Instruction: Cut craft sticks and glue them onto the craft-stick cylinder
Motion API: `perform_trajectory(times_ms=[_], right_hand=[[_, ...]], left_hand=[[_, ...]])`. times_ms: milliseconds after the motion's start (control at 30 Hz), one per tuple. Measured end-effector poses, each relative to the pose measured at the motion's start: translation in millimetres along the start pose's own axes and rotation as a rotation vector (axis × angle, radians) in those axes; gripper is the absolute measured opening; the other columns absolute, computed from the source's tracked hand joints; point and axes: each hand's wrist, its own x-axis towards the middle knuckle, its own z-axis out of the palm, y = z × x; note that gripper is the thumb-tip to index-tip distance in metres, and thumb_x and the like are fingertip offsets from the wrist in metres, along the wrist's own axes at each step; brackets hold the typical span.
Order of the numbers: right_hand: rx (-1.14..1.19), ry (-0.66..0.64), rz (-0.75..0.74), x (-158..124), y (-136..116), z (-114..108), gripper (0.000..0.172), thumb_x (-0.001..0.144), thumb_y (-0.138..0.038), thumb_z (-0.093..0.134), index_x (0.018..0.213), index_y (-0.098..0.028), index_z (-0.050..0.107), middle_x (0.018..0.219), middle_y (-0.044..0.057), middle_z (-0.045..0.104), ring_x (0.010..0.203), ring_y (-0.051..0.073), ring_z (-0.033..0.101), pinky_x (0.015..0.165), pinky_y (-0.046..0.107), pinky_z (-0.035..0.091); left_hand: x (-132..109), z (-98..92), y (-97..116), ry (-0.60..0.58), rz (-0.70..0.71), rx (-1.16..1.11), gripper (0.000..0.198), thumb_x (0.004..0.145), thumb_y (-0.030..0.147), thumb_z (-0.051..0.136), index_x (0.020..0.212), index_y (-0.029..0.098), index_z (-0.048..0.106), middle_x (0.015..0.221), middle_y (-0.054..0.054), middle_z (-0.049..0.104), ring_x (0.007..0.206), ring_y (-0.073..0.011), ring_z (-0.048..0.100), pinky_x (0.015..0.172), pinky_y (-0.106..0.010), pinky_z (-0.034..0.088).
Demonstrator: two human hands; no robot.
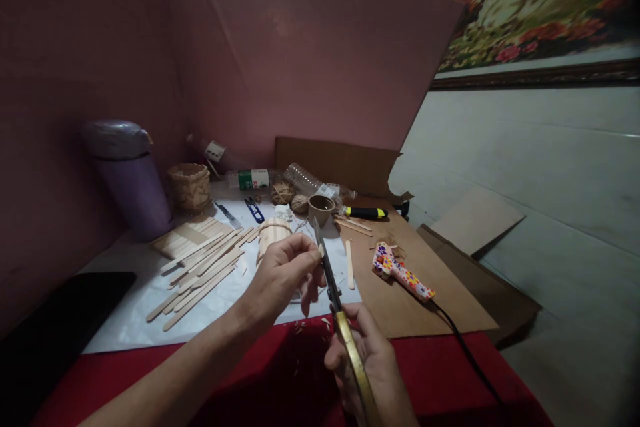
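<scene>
My right hand (367,360) is closed around the gold-handled scissors (327,270), whose dark blades point up and away from me. Beside the blades, my left hand (295,263) pinches a small pale piece of wooden stick (321,250); its tip touches or nearly touches the blade. Partly hidden behind my left hand is a round holder made of craft sticks (274,232). Loose craft sticks (205,275) lie spread over the white paper to the left. Small wood scraps (300,328) are scattered on the red cloth below my hands.
A patterned glue gun (400,271) with a black cord rests on the brown cardboard (440,310). Behind are a brown cup (321,209), twine balls (283,193), plastic bottles (304,180), cutters (254,211) and a woven-looking basket (190,188). A purple container (133,187) stands left.
</scene>
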Motion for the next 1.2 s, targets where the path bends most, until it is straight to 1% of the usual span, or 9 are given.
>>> perform_trajectory(times_ms=[200,333,500,600,733,900,1067,1133,1200], right_hand=[[-0.019,-0.006,-0.049,7.2,2.2,-4.6,0.066,0.052,-0.065,0.081,0.091,-0.023,0.049,0.046,-0.012,0.044,0.033,0.003,0.027,0.033,0.014,0.021],[-0.199,0.086,-0.155,20.0,-16.5,-21.4,0.058,0.056,-0.057,0.083,0.089,-0.019,0.054,0.055,-0.006,0.055,0.041,0.006,0.041,0.04,0.018,0.03],[-1.023,0.276,-0.366,41.7,-48.9,-43.6,0.018,0.077,-0.029,0.063,0.089,-0.016,0.067,0.081,0.01,0.072,0.075,0.023,0.066,0.068,0.032,0.045],[-1.469,0.261,-0.344,53.5,-58.3,-39.3,0.022,0.078,-0.018,0.053,0.088,-0.015,0.072,0.087,0.015,0.074,0.082,0.026,0.068,0.07,0.032,0.043],[-1.705,0.199,-0.251,65.8,-61.5,-18.6,0.028,0.086,-0.022,0.048,0.098,-0.01,0.071,0.097,0.021,0.073,0.088,0.027,0.069,0.068,0.03,0.043],[-1.725,0.066,-0.272,74.9,-63.2,0.3,0.025,0.087,-0.022,0.053,0.095,-0.01,0.073,0.097,0.02,0.074,0.086,0.026,0.07,0.066,0.029,0.045],[-1.703,0.053,-0.359,76.0,-78.5,6.0,0.024,0.088,-0.025,0.057,0.077,-0.012,0.073,0.089,0.02,0.074,0.088,0.029,0.069,0.075,0.034,0.047],[-1.472,0.066,-0.474,77.3,-85.1,7.9,0.031,0.095,-0.027,0.046,0.085,-0.014,0.071,0.089,0.015,0.073,0.085,0.024,0.068,0.073,0.033,0.049],[-0.995,0.001,-0.55,80.3,-87.7,10.5,0.031,0.096,-0.035,0.044,0.09,-0.017,0.068,0.085,0.009,0.07,0.075,0.019,0.066,0.061,0.029,0.052]], left_hand=[[-0.5,1.5,6.3,0.025,0.013,-0.055,0.018,0.08,0.028,0.062,0.069,0.017,0.052,0.056,0.0,0.063,0.036,-0.0094,0.051,0.031,-0.018,0.039],[0.8,-0.9,8.4,0.085,0.052,-0.001,0.023,0.078,0.032,0.067,0.068,0.016,0.054,0.055,0.0,0.062,0.035,-0.0083,0.048,0.031,-0.018,0.037],[6.0,-10.0,13.1,0.221,0.149,0.049,0.024,0.073,0.034,0.073,0.067,0.014,0.061,0.062,-0.002,0.065,0.04,-0.0071,0.05,0.036,-0.018,0.038],[8.6,-14.7,18.1,0.317,0.189,0.052,0.023,0.069,0.032,0.077,0.066,0.013,0.064,0.06,-0.002,0.064,0.042,-0.0076,0.052,0.037,-0.017,0.039],[10.0,-17.4,21.3,0.345,0.167,0.0,0.024,0.065,0.03,0.079,0.064,0.012,0.064,0.063,-0.003,0.065,0.047,-0.008,0.054,0.039,-0.016,0.04],[10.0,-18.4,18.9,0.281,0.126,-0.014,0.022,0.068,0.031,0.077,0.066,0.012,0.065,0.069,-0.004,0.066,0.051,-0.0086,0.055,0.037,-0.015,0.038],[9.5,-18.6,16.9,0.244,0.083,0.021,0.023,0.069,0.032,0.076,0.067,0.012,0.066,0.063,-0.003,0.064,0.046,-0.0083,0.052,0.037,-0.017,0.037],[9.4,-18.6,15.6,0.209,0.083,0.081,0.024,0.071,0.034,0.074,0.067,0.012,0.065,0.059,-0.002,0.063,0.04,-0.0072,0.049,0.036,-0.018,0.036],[9.4,-17.8,13.8,0.185,0.096,0.156,0.025,0.073,0.036,0.072,0.068,0.013,0.065,0.056,-0.001,0.062,0.037,-0.0067,0.046,0.035,-0.018,0.035]])
